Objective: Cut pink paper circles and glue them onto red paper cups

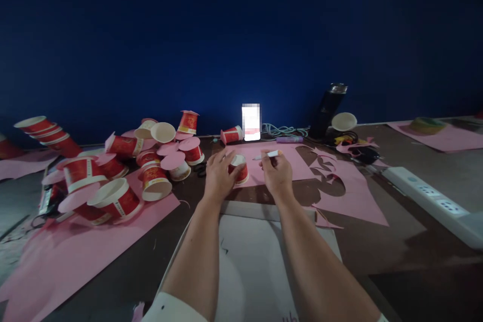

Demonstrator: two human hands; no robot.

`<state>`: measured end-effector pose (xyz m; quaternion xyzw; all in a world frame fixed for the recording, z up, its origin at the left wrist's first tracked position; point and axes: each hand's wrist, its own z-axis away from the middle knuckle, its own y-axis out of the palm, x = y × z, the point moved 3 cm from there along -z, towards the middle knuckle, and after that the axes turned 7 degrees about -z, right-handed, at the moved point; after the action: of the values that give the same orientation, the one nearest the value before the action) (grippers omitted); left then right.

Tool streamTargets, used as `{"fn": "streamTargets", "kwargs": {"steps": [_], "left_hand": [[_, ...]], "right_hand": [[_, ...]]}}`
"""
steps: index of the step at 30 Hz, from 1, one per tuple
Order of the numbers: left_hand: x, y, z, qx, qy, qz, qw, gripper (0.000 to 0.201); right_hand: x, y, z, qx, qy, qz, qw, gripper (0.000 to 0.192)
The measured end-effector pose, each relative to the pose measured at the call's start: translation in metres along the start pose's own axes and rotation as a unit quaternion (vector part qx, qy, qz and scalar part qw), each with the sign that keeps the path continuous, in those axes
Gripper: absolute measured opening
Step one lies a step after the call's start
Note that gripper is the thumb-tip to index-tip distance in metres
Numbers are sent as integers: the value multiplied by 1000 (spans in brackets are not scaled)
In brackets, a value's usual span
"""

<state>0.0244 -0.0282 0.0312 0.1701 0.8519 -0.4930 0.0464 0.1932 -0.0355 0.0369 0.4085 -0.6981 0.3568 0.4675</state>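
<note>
Now the left hand (220, 171) is clasping a cup (242, 175), mouth down on pink paper (296, 163) — the right hand (279, 173), apart, is pinching a pen (273, 153) almost level, tip pointing left toward the cup

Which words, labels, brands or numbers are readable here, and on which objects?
Nothing can be read with certainty.
Red paper cup: print on white strip, too small.
Phone: screen pixelated.
Black flask: faint mark, too blurred.
Pale panel: purple marks at bottom edge, cut off.
</note>
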Motion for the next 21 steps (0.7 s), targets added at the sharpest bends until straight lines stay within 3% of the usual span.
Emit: {"fn": "streamTargets", "kwargs": {"steps": [6, 13, 21], "left_hand": [[-1, 3, -1, 23, 25, 66, 997, 38], [0, 1, 0, 5, 30, 110, 993, 33], [0, 0, 1, 13, 24, 122, 992, 32]], "right_hand": [[-2, 0, -1, 16, 13, 11, 1000, 33], [0, 1, 1, 26, 21, 10, 999, 33], [0, -1, -1, 41, 21, 100, 994, 33]]}}
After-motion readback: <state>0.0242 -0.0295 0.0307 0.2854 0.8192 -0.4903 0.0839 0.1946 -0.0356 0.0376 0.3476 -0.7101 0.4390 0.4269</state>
